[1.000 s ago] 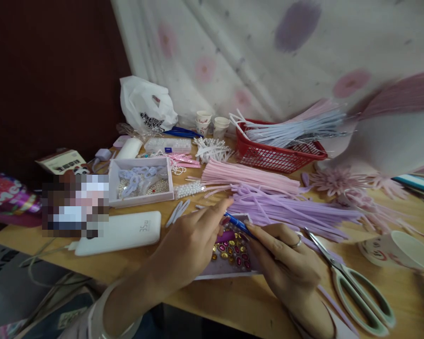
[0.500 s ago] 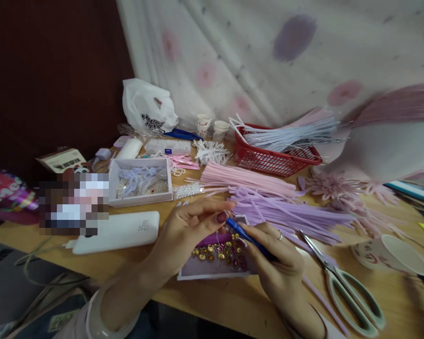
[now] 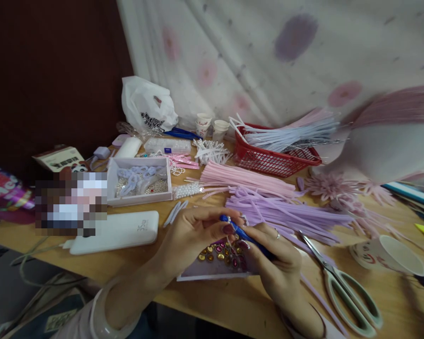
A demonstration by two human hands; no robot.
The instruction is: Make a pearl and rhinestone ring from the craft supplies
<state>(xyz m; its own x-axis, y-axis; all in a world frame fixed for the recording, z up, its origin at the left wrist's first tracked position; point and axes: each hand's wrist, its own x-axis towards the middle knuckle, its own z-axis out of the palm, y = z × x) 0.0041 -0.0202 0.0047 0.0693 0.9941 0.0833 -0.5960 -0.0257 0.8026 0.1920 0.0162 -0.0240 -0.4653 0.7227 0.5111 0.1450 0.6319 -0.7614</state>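
A blue strip (image 3: 245, 234), which looks like chenille stem, runs between my two hands. My right hand (image 3: 279, 249) is closed around its lower length, with the thumb on the near side. At the upper end, the thumb and forefinger of my left hand (image 3: 194, 233) pinch it, and a blue tip sticks out above the thumbnail. Something small and pale shows by the fingertips, too small to name. Below my hands lies a shallow pale tray (image 3: 198, 271) of red and gold gem pieces (image 3: 226, 252), partly covered by my fingers.
Green-handled scissors (image 3: 349, 292) and a paper cup (image 3: 392, 254) lie on the right. Purple stems (image 3: 286, 214) and pink stems (image 3: 247, 179) lie behind my hands, before a red basket (image 3: 268, 155). A white power bank (image 3: 120, 233) and a white box (image 3: 141, 200) are on the left.
My left fingers have shifted along the strip's upper end, and its blue tip now shows above the thumb. The purple piece seen in the tray is now hidden or gone. My right hand keeps its grip.
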